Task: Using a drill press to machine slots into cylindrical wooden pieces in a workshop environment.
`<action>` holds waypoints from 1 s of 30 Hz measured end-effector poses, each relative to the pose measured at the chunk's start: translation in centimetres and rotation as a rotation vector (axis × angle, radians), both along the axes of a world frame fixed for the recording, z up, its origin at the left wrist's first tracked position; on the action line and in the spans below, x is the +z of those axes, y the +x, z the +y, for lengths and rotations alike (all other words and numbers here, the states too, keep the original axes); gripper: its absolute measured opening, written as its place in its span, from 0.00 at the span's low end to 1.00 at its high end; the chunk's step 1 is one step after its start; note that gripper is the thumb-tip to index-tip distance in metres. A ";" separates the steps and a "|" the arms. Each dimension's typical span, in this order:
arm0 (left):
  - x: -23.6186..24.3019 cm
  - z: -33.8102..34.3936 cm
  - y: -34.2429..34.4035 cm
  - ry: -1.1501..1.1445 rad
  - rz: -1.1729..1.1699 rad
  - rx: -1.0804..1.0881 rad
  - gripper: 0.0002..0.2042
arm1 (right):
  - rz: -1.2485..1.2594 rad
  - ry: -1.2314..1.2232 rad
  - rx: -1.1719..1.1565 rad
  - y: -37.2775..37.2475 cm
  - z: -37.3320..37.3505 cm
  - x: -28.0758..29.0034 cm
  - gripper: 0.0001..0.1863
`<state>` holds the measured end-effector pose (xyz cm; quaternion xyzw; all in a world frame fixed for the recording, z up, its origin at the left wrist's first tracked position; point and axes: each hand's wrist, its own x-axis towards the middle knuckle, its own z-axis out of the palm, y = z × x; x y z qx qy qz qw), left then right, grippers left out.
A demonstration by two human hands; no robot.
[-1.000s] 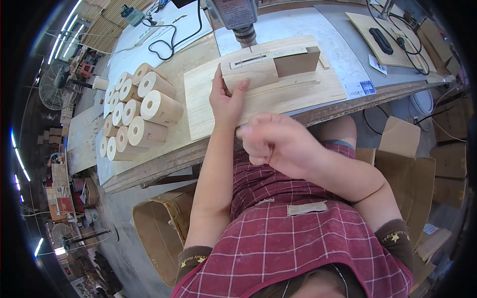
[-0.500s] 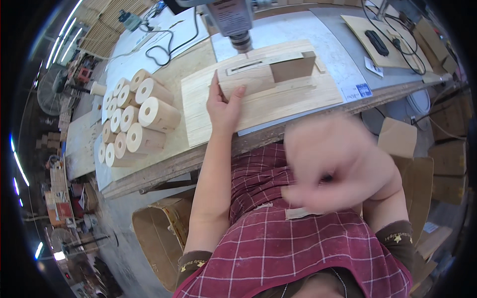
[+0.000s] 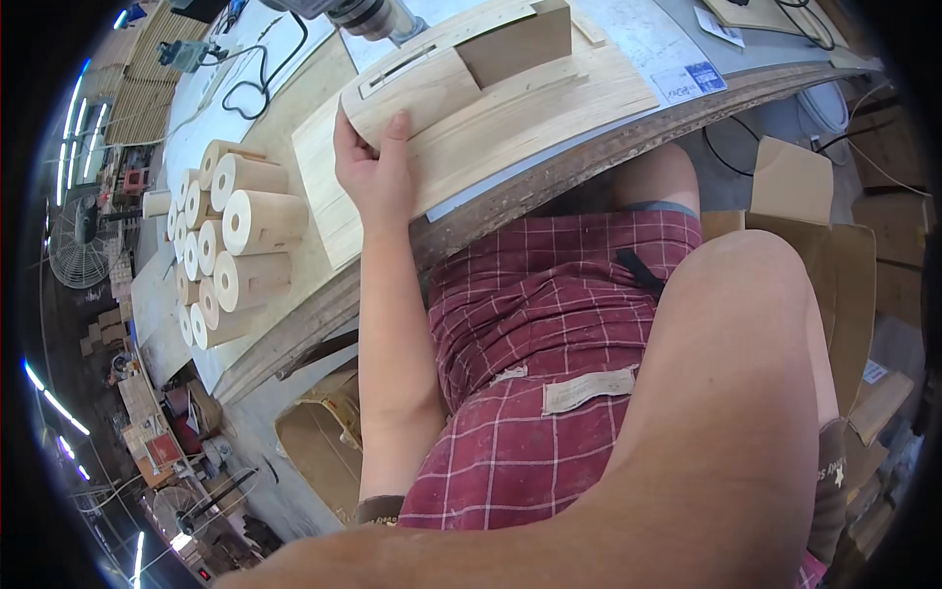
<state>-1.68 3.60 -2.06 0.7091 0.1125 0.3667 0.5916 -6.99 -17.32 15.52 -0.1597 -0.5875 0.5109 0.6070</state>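
My left hand (image 3: 376, 169) grips the near left end of a pale wooden cylinder (image 3: 422, 103), thumb on its front and fingers around the end. The cylinder lies on its side against a wooden jig with a slotted strip (image 3: 397, 71) along the top and a brown panel (image 3: 520, 47) at the right. Under them is a flat wooden board (image 3: 530, 118). A drill head (image 3: 368, 18) hangs just behind the cylinder. My right arm (image 3: 706, 393) is bent up close to the camera, its hand out of the picture.
Several wooden cylinders with centre holes (image 3: 257, 222) are stacked left on the workbench. A power tool (image 3: 186, 54) with a dark cord lies behind them. Below the bench edge (image 3: 579, 157) stand open cardboard boxes (image 3: 793, 182) and a white bucket (image 3: 822, 110) at right.
My right hand, blurred in front of the apron before, has risen out of view, and the forearm now crosses the lower picture. The view has shifted; my left hand still grips the cylinder.
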 end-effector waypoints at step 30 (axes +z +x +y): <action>0.2 -0.1 0.1 -0.014 -0.012 -0.021 0.27 | 0.020 -0.037 0.111 1.2 -0.4 -1.3 0.10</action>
